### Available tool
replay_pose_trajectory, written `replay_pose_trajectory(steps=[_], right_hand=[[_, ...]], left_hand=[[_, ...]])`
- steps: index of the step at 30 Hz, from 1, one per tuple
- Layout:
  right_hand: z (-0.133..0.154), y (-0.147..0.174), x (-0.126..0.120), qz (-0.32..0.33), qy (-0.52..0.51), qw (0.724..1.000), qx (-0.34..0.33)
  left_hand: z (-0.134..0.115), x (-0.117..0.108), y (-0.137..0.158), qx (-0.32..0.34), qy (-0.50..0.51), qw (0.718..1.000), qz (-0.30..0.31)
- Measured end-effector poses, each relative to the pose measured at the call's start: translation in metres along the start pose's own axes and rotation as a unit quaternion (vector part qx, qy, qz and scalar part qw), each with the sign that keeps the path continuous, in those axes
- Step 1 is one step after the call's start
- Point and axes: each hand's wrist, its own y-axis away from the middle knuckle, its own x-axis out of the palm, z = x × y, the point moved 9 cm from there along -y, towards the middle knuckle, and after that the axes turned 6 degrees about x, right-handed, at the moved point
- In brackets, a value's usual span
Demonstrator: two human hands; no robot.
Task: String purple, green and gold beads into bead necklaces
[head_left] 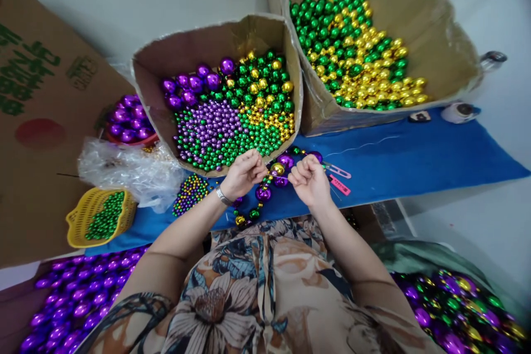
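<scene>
A bead garland (263,194) of purple, gold and green balls lies on the blue cloth, below and between my hands. My left hand (245,172), with a metal watch band at the wrist, is closed in a pinch. Level with it, my right hand (309,178) is closed too. A thin pale string (280,177) runs taut from one hand to the other, just over the garland. Beyond my right hand lie pink-handled scissors (338,170) and a pink tagged tool (339,184), whose kind I cannot make out.
A cardboard box (139,69) of mixed beads stands straight ahead, with a larger box (319,113) of green and gold beads to its right. A yellow basket (74,227) of green beads sits left. Loose string (365,145) trails over the blue cloth (415,166).
</scene>
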Motion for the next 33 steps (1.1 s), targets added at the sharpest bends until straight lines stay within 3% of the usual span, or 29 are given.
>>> replay_pose_trajectory(steps=[6,9,12,14,17,21,23,26,30,33], right_hand=[[-0.017,0.008,0.007,0.039,0.049,0.998,0.032],[-0.008,0.011,0.014,0.055,0.173,0.983,-0.012],[0.003,0.016,0.031,0.086,0.383,0.917,-0.070],[0.011,0.019,0.045,0.097,0.475,0.868,-0.109],[0.031,0.026,0.062,0.068,0.516,0.830,-0.198],[0.049,0.032,0.076,0.039,0.523,0.812,-0.257],[0.053,0.031,0.082,0.046,0.520,0.812,-0.259],[0.058,0.027,0.089,0.058,0.489,0.833,-0.253],[0.058,0.015,0.091,0.088,0.386,0.896,-0.202],[0.052,0.001,0.079,0.090,0.287,0.942,-0.148]], left_hand=[[0.021,-0.024,0.016,-0.035,-0.020,0.998,-0.040],[0.005,-0.020,0.017,0.033,-0.111,0.993,-0.021],[-0.028,-0.003,0.017,0.157,-0.281,0.947,-0.002],[-0.039,0.011,0.017,0.204,-0.344,0.917,0.016],[-0.035,0.016,0.015,0.206,-0.283,0.937,0.020],[-0.005,0.000,0.013,0.163,-0.149,0.975,-0.015],[0.006,-0.001,0.013,0.166,-0.169,0.971,0.009],[0.011,0.005,0.012,0.209,-0.267,0.938,0.075],[0.004,0.006,0.010,0.253,-0.389,0.884,0.063],[-0.003,0.008,0.010,0.253,-0.421,0.870,0.048]])
